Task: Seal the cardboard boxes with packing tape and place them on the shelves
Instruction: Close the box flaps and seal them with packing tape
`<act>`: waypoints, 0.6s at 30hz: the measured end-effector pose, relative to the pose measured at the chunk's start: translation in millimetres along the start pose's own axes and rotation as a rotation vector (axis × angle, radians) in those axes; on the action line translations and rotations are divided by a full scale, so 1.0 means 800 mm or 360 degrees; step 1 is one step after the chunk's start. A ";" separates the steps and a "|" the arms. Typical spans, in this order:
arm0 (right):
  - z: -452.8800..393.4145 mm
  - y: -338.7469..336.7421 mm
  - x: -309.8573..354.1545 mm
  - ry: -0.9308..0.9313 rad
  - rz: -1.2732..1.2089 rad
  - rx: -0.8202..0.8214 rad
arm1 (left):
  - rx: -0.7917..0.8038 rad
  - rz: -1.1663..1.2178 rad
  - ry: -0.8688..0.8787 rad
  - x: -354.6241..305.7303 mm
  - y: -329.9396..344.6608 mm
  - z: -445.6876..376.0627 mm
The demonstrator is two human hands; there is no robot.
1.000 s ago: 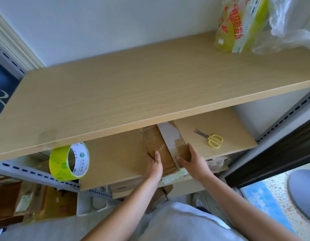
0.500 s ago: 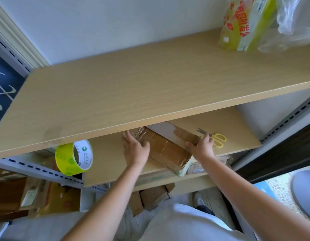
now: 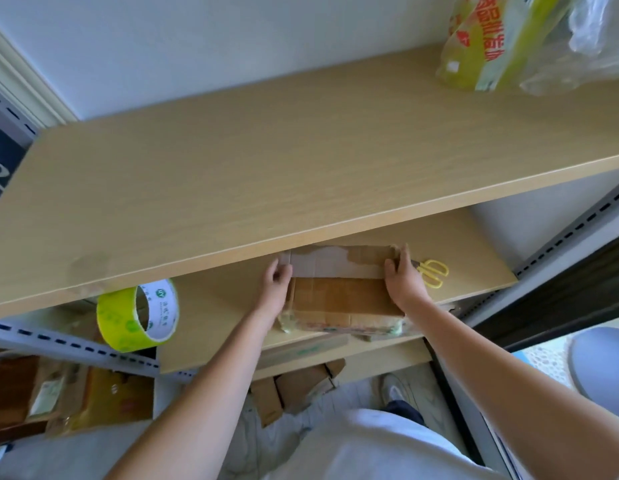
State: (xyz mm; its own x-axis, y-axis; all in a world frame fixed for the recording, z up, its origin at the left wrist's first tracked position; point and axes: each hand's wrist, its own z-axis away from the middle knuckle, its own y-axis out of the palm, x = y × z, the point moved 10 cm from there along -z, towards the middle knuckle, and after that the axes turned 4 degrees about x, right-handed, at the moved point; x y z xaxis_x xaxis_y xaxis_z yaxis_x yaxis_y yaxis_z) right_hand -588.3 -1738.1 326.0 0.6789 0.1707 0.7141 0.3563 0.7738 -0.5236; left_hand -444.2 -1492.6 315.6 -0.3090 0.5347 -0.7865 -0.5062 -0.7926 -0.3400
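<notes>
Reaching forward from below, both bare arms extended to a cardboard box (image 3: 339, 299) lying flat on the lower shelf (image 3: 214, 313), partly tucked under the upper shelf (image 3: 266, 174). Left hand (image 3: 275, 284) at the box's left end, fingers curled round its edge, gripping it. Right hand (image 3: 403, 277) at the box's right end, thumb on the near side and fingers wrapped over the far corner, gripping too. Box top showing brown tape strips and a torn pale patch. Just right of the right hand, touching or nearly so, yellow-handled scissors (image 3: 433, 273) on the same shelf. Roll of yellow-green packing tape (image 3: 138, 315) standing on edge at the shelf's left end, well apart from the box. Plastic bags (image 3: 509, 43) on the upper shelf, far right.
</notes>
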 end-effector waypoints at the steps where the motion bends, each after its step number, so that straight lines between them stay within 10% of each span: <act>1: 0.001 0.005 -0.008 0.0064 -0.0034 0.0016 | 0.0052 0.0054 -0.0128 0.018 0.008 0.006; 18: -0.014 0.024 -0.007 0.0035 0.0005 0.0410 | 0.0146 0.0528 -0.0358 0.088 0.023 0.033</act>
State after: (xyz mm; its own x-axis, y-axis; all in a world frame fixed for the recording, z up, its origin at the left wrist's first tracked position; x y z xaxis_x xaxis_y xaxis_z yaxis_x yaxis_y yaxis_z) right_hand -578.0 -1731.4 306.9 0.6948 0.1622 0.7007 0.1809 0.9035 -0.3885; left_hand -497.0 -1461.9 267.5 -0.6306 0.3136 -0.7099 -0.4162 -0.9087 -0.0316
